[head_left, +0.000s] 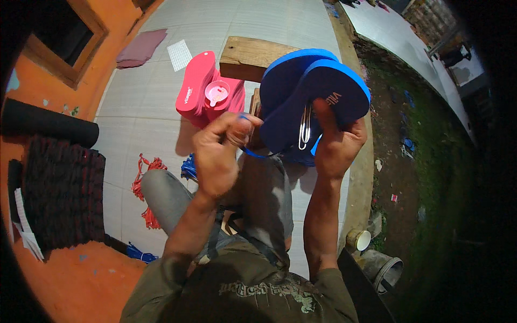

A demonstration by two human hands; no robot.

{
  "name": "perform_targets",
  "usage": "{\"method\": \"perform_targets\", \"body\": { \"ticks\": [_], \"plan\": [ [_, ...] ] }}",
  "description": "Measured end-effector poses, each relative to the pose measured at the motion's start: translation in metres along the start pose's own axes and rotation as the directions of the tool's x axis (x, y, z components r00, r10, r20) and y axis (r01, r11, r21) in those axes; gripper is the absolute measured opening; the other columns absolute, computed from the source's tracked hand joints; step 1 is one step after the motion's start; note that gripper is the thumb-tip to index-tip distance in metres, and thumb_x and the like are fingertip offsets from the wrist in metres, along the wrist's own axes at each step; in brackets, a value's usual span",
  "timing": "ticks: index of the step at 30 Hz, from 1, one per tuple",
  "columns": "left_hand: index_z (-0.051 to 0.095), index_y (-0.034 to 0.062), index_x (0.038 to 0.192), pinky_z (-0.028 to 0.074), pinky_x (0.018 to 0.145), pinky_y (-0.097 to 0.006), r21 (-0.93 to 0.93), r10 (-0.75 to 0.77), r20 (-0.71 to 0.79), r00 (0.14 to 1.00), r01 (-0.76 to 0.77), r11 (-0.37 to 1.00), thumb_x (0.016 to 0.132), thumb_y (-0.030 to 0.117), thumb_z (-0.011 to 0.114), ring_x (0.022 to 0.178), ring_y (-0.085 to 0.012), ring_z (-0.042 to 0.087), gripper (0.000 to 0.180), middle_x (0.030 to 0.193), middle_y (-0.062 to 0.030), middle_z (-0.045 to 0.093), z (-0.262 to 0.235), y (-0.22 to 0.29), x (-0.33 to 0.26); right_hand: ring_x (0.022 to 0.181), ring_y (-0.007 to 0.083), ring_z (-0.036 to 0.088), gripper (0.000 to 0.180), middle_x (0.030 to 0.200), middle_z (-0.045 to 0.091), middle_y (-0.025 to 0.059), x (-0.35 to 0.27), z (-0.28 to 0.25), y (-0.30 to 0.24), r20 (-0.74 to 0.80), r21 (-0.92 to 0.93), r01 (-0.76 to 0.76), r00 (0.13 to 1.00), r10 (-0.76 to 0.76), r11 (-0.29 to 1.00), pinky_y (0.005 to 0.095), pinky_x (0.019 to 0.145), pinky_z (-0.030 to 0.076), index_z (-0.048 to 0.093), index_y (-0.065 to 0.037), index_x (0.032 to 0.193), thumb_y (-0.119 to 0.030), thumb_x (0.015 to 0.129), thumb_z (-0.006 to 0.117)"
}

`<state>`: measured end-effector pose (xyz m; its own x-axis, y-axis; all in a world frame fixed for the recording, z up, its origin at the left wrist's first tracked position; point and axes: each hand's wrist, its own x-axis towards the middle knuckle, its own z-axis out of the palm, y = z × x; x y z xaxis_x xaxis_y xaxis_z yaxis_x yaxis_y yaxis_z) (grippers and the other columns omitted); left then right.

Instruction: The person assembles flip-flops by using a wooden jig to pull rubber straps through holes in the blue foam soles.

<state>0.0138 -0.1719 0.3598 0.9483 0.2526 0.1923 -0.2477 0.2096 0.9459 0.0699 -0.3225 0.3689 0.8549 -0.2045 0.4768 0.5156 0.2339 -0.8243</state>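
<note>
My right hand (338, 148) grips a flip-flop sole (323, 89) with a dark navy face and bright blue edge. Under its thumb a bent shiny metal wire tool (305, 129) lies against the sole; how it is fixed cannot be seen. Another blue sole (277, 70) shows just behind. To the left of the sole, my left hand (219, 148) is closed in a pinch on a thin blue strap (254, 154), which curves toward the sole's lower end. Where the strap meets the sole is hidden.
A wooden block (247, 54) stands beyond my hands, beside stacked pink soles (193, 81) with a small pink cup (217, 93) on them. Red straps (153, 172) and blue straps (188, 167) lie by my knee. Dark stacked sheets (64, 194) are at left; the tiled floor's edge (358, 177) drops to ground at right.
</note>
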Motion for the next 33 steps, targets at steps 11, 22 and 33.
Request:
{"method": "perform_targets", "body": {
  "ticks": [11,22,33],
  "plan": [
    [0.046,0.0038,0.063,0.031,0.055,-0.032,0.172,0.315,0.664,0.678,-0.548,0.818,0.084,0.024,0.051,0.057,-0.0244,0.041,0.03,0.059,-0.0076,0.041,0.016,-0.001,0.03,0.078,0.0096,0.057,0.025,0.087,0.063,0.0036,0.013,0.0,-0.015,0.132,0.012,-0.104,0.986,0.102,0.995,0.0238,0.072,0.045,0.061,-0.002,0.094,-0.001,0.071,0.068],
    [0.049,0.0078,0.063,0.023,0.046,-0.02,-0.094,-0.134,0.48,0.867,0.203,0.975,0.087,0.04,0.044,0.05,-0.0038,0.031,0.041,0.056,0.0064,0.041,0.03,-0.022,0.013,0.076,0.0102,0.058,0.022,0.085,0.064,0.0039,0.023,-0.008,-0.021,0.247,-0.113,-0.13,0.957,0.155,0.985,0.0244,0.071,0.045,0.061,-0.002,0.094,-0.004,0.072,0.067],
    [0.05,-0.0014,0.069,0.039,0.054,-0.03,0.431,0.434,0.108,0.894,-0.435,0.79,0.085,0.03,0.052,0.058,-0.021,0.049,0.035,0.062,-0.0084,0.048,0.036,-0.015,0.01,0.08,0.0153,0.059,0.026,0.088,0.062,0.0075,-0.005,-0.011,-0.032,0.245,0.06,-0.226,0.948,0.205,0.972,0.0288,0.072,0.049,0.06,0.001,0.095,0.005,0.07,0.066]
  ]
}}
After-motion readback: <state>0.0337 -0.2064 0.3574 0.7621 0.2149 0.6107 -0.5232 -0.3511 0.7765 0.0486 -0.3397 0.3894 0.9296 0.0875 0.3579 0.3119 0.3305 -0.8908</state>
